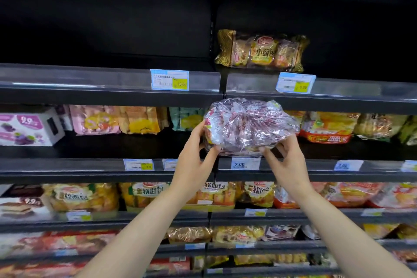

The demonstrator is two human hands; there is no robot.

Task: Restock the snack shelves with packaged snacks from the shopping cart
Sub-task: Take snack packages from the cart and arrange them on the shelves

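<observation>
Snack bag (pixel 251 127): clear crinkly plastic, glossy, printed in purple and white with some red; contents look like many small wrapped pieces, detail blurred. Held in the air in front of the second shelf from the top, its upper edge overlapping the front rail of the top shelf (pixel 108 88). Bag sits roughly level, slightly bulged at the middle.

Left hand (pixel 196 158): fingers curled around the bag's left end, thumb on the near face, gripping it. Right hand (pixel 285 160): fingertips and thumb pinch the bag's lower right edge from beneath. Both forearms reach up from the bottom of the view.

Surroundings: top shelf carries one gold-wrapped small-bread pack (pixel 261 52) on its right section, lying flat; left section dark. Price tags on that rail: one reading 10.00 (pixel 169 79), another reading 6.00 (pixel 295 83). Second shelf (pixel 67 168): purple-and-white box marked 9.9 (pixel 29 128) at far left, pink and orange packs (pixel 117 119) beside it, a teal pack behind the left hand, orange-red bags (pixel 327 127) to the right of the held bag. A tag reading 7.00 (pixel 244 163) sits just below the bag, between the two hands. Lower shelves hold yellow soft-bread bags (pixel 83 196) and other packs, blurred.
</observation>
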